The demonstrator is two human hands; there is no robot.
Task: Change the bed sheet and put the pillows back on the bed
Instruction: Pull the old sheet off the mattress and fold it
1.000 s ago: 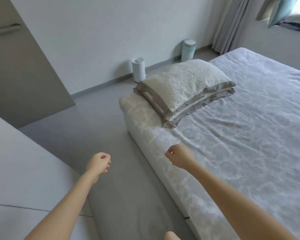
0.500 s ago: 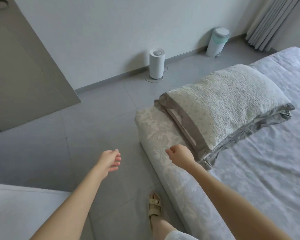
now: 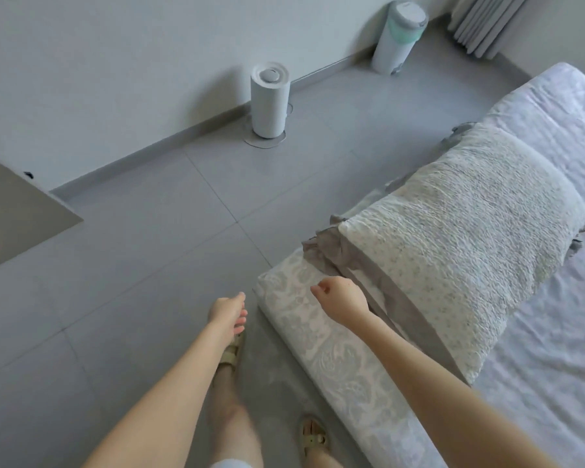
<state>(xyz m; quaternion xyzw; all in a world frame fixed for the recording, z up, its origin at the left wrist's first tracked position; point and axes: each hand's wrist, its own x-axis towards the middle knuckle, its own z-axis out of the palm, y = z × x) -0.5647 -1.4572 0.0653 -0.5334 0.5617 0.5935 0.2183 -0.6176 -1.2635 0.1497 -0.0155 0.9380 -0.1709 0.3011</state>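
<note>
Two stacked pillows (image 3: 460, 231), a textured cream one on a grey-edged one, lie at the corner of the bed (image 3: 335, 359). The mattress side shows a pale damask pattern, and a light lilac sheet (image 3: 554, 349) covers the top. My right hand (image 3: 343, 298) hovers over the bed's corner just left of the pillows, fingers curled, holding nothing. Over the floor beside the bed, my left hand (image 3: 228, 312) hangs with loosely extended fingers and is empty.
A white cylindrical appliance (image 3: 270, 99) stands by the wall, and a white-and-mint bin (image 3: 399, 35) is further right near grey curtains (image 3: 487, 21). A grey door (image 3: 17, 214) is at the left. My sandalled feet (image 3: 313, 437) stand on the grey tiled floor beside the bed.
I have stepped closer to the bed's corner and the view has tilted down. The pillows now lie right beside my right hand. Both hands remain empty.
</note>
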